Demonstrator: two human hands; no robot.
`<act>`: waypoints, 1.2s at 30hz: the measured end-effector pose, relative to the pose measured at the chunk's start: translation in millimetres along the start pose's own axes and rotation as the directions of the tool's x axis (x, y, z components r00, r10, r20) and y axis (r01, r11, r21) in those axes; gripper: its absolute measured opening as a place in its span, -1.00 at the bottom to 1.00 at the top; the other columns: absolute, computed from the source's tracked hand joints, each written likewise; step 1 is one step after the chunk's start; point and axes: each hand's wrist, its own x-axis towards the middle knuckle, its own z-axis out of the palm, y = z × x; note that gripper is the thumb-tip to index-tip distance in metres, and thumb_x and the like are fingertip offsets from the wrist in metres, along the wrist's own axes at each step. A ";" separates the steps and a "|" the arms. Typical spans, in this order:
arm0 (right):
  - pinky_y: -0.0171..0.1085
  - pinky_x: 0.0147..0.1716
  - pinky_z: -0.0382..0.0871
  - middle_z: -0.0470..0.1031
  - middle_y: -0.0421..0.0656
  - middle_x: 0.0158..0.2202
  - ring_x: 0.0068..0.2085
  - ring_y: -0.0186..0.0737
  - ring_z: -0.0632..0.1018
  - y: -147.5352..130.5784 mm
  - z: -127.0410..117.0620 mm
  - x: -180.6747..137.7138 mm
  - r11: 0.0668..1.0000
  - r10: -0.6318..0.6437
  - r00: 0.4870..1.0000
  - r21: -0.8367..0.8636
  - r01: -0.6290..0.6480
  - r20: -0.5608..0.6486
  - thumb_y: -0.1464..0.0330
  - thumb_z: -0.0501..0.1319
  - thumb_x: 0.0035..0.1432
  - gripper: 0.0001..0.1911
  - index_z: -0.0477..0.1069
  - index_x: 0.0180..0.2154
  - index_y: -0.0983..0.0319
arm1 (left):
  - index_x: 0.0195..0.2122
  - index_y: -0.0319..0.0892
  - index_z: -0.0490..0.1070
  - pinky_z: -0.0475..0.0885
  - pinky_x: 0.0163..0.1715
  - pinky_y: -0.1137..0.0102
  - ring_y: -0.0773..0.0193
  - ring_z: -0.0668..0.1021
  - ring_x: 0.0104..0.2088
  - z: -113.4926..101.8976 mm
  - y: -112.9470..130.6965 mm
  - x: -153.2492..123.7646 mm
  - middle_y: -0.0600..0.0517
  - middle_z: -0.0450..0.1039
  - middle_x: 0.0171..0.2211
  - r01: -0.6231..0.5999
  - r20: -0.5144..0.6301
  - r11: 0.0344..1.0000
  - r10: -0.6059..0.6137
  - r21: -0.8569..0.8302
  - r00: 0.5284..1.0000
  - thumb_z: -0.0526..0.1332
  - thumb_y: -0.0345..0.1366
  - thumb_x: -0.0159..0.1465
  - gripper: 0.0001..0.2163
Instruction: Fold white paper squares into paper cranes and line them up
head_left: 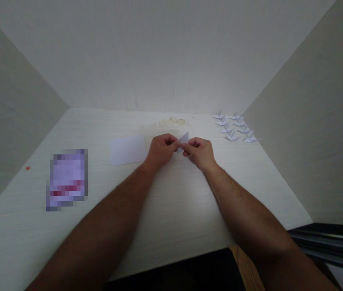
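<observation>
The pale wood-grained counter [177, 226] stretches from its near edge to the hands. Mid-counter, fingers of the left hand [163, 150] and right hand [200, 151] pinch a small folded white paper triangle [185, 138]. Farther, white folded-paper birds [227, 131] stand near the grey right wall [305, 105].

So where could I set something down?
Bare tabletop shows between the forearms, between the pixelated item and white sheet, and between the paper cranes and right forearm. It's crowded among the cranes and where both hands hold the folded paper.
</observation>
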 end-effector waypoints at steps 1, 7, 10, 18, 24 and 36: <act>-0.36 -0.57 0.26 0.51 -0.20 -0.61 -0.60 -0.36 0.46 1.3 -0.7 1.0 1.000 0.000 1.000 0.015 0.000 -0.004 0.17 0.43 -0.10 -0.72 0.46 -0.50 0.22 | -0.54 -0.20 0.44 0.27 -0.54 0.47 0.40 0.40 -0.57 -0.1 -0.6 0.2 0.11 0.43 -0.61 0.002 -0.013 1.000 -0.003 -0.002 1.000 0.31 -0.28 0.07 -0.87; -0.37 -0.61 0.20 0.45 -0.26 -0.66 -0.63 -0.40 0.39 2.1 -4.0 2.0 0.999 -0.048 0.999 0.012 0.048 -0.003 0.22 0.37 -0.04 -0.78 0.45 -0.51 0.22 | -0.52 -0.19 0.42 0.30 -0.52 0.46 0.39 0.43 -0.56 0.7 -0.1 -0.3 0.10 0.44 -0.60 -0.003 0.007 1.000 0.003 0.001 1.000 0.30 -0.26 0.08 -0.86; -0.38 -0.62 0.18 0.43 -0.28 -0.67 -0.64 -0.41 0.37 -0.3 -3.6 0.5 0.998 -0.057 0.998 0.010 0.057 -0.011 0.25 0.36 -0.04 -0.80 0.43 -0.52 0.22 | -0.48 -0.20 0.46 0.31 -0.50 0.45 0.37 0.44 -0.55 0.4 2.5 -0.9 0.10 0.45 -0.59 0.016 0.035 1.000 -0.016 -0.002 0.999 0.31 -0.23 0.08 -0.86; -0.39 -0.65 0.15 0.40 -0.29 -0.68 -0.65 -0.41 0.36 -5.4 -1.2 -3.1 0.998 -0.045 0.999 -0.042 0.046 0.030 0.22 0.35 -0.05 -0.77 0.40 -0.52 0.21 | -0.56 -0.21 0.45 0.22 -0.54 0.46 0.40 0.36 -0.56 -2.2 3.4 -1.4 0.12 0.41 -0.61 0.008 0.067 0.998 -0.012 0.066 0.998 0.31 -0.26 0.07 -0.85; -0.39 -0.67 0.13 0.39 -0.29 -0.70 -0.67 -0.43 0.33 -6.0 -0.6 -2.6 0.997 -0.075 0.997 0.015 0.075 0.021 0.24 0.37 -0.05 -0.77 0.41 -0.54 0.22 | -0.55 -0.22 0.46 0.24 -0.53 0.46 0.41 0.37 -0.56 -2.0 3.2 -0.9 0.10 0.42 -0.59 0.018 0.085 0.999 -0.021 0.042 0.996 0.32 -0.25 0.08 -0.84; -0.36 -0.60 0.34 0.46 -0.33 -0.53 -0.58 -0.41 0.44 2.5 0.8 2.3 0.982 -0.117 0.991 0.137 0.126 -0.070 0.26 0.40 -0.10 -0.71 0.35 -0.36 0.16 | -0.38 -0.21 0.49 0.39 -0.49 0.46 0.39 0.47 -0.53 0.1 -6.3 3.5 0.07 0.49 -0.53 0.030 0.098 0.994 -0.020 -0.104 0.995 0.38 -0.27 0.01 -0.82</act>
